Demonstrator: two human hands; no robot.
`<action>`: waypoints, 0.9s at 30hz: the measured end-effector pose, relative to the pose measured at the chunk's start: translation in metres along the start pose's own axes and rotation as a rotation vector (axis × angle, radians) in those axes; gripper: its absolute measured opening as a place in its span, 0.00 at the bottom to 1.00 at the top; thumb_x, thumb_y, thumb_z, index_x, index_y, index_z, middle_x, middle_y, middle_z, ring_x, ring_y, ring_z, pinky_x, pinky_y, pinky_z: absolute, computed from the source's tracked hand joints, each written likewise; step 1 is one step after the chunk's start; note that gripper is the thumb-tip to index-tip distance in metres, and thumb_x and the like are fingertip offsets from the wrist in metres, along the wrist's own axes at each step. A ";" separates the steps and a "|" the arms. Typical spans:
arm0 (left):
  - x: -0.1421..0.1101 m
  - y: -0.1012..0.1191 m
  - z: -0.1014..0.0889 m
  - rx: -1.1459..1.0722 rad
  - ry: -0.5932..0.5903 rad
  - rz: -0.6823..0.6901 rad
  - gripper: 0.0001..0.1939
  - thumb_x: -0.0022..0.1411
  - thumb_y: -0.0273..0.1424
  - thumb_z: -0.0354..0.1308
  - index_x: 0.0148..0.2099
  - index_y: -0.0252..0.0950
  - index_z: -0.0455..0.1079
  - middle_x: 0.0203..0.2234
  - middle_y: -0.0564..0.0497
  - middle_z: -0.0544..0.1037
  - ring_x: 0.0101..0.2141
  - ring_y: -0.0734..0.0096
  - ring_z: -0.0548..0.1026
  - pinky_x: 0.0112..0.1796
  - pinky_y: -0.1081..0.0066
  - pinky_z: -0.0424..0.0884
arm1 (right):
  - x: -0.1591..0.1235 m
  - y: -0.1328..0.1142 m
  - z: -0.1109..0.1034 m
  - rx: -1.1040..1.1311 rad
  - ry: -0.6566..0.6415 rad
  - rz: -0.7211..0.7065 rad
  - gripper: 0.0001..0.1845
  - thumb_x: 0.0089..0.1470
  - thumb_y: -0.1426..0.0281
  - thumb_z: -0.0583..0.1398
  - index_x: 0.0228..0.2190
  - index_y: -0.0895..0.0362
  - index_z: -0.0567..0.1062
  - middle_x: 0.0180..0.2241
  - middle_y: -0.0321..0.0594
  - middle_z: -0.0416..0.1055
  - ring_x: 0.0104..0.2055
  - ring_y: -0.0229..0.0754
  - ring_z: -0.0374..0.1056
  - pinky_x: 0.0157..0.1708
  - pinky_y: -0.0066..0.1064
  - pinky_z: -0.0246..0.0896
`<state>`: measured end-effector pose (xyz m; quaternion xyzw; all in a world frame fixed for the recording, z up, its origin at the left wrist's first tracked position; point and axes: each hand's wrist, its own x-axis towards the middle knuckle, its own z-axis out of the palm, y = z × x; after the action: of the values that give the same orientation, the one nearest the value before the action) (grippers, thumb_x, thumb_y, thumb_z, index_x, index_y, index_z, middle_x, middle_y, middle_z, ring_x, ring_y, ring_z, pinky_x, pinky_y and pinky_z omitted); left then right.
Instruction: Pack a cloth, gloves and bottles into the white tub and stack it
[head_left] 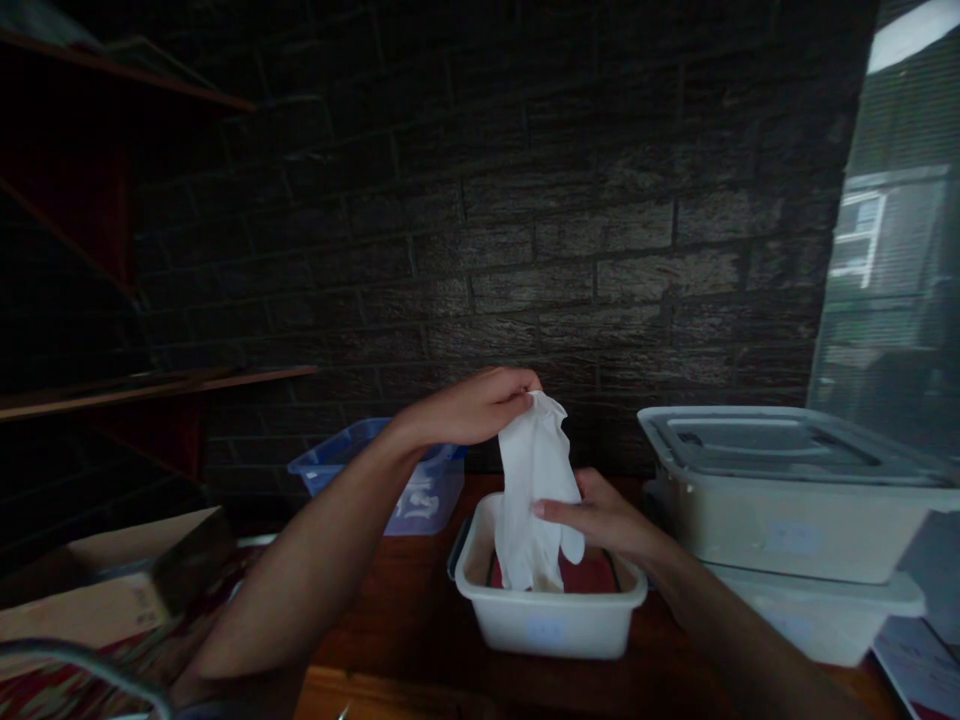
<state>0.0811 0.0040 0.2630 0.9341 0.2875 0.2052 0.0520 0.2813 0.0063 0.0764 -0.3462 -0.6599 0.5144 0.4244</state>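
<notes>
Left hand point(487, 405): fingers closed in a pinch on the top edge of a white glove point(532, 490), up at 12 o'clock from the white tub point(551, 620). Right hand point(600, 515): partly curled, thumb on the glove's front and fingers mostly hidden behind it, gripping its side at about 4 o'clock from the left hand. Glove hangs between the two, lower end down in the mouth of the tub; can't tell if it touches the bottom. Something red point(589, 572) lies inside the tub. Tub sits on a brown wooden desk point(405, 600), pale label on its front.

Around the tub: blue translucent bin point(431, 495) at 10 o'clock, behind the left forearm. Two lidded storage boxes, upper one point(787, 520) stacked on lower one point(817, 610), at 2 to 3 o'clock. Open cardboard box point(90, 610) well apart at 9 o'clock. Dark brick wall point(525, 240) at 12, window point(892, 260) at 1 to 2.
</notes>
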 end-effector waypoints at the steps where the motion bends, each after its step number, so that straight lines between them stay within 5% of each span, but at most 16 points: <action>1: 0.000 -0.001 0.001 -0.009 0.007 -0.016 0.12 0.70 0.29 0.48 0.39 0.33 0.73 0.28 0.53 0.75 0.30 0.72 0.71 0.29 0.75 0.62 | -0.001 0.003 0.000 0.013 0.001 0.026 0.24 0.46 0.57 0.73 0.38 0.64 0.83 0.33 0.43 0.80 0.31 0.43 0.73 0.29 0.29 0.64; 11: 0.012 -0.038 0.029 -0.095 0.302 -0.273 0.13 0.63 0.29 0.47 0.28 0.35 0.67 0.22 0.53 0.70 0.26 0.70 0.68 0.27 0.72 0.57 | -0.013 -0.005 0.001 0.288 0.068 0.145 0.24 0.43 0.65 0.72 0.43 0.59 0.81 0.42 0.44 0.82 0.42 0.48 0.78 0.42 0.35 0.72; 18: 0.009 -0.071 0.051 -0.235 0.420 -0.385 0.14 0.61 0.34 0.48 0.24 0.36 0.65 0.21 0.52 0.69 0.25 0.69 0.66 0.25 0.70 0.54 | -0.010 -0.005 -0.004 0.315 0.152 0.242 0.26 0.47 0.64 0.71 0.48 0.57 0.76 0.38 0.43 0.82 0.35 0.46 0.78 0.34 0.35 0.74; 23: -0.002 -0.087 0.067 -0.409 0.433 -0.433 0.22 0.61 0.48 0.54 0.28 0.34 0.69 0.21 0.53 0.69 0.23 0.71 0.65 0.24 0.73 0.53 | -0.004 -0.012 -0.013 0.211 0.110 0.285 0.23 0.47 0.64 0.71 0.45 0.59 0.79 0.38 0.44 0.82 0.34 0.45 0.77 0.31 0.31 0.72; 27: -0.021 -0.094 0.076 -0.542 0.446 -0.451 0.20 0.59 0.49 0.58 0.31 0.35 0.68 0.22 0.55 0.68 0.23 0.74 0.65 0.24 0.75 0.56 | -0.002 -0.018 -0.022 0.112 0.051 0.342 0.24 0.45 0.67 0.71 0.46 0.59 0.80 0.38 0.43 0.83 0.34 0.46 0.77 0.30 0.30 0.71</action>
<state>0.0482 0.0712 0.1663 0.7329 0.4247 0.4544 0.2758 0.3022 0.0093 0.0964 -0.4423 -0.5507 0.6061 0.3657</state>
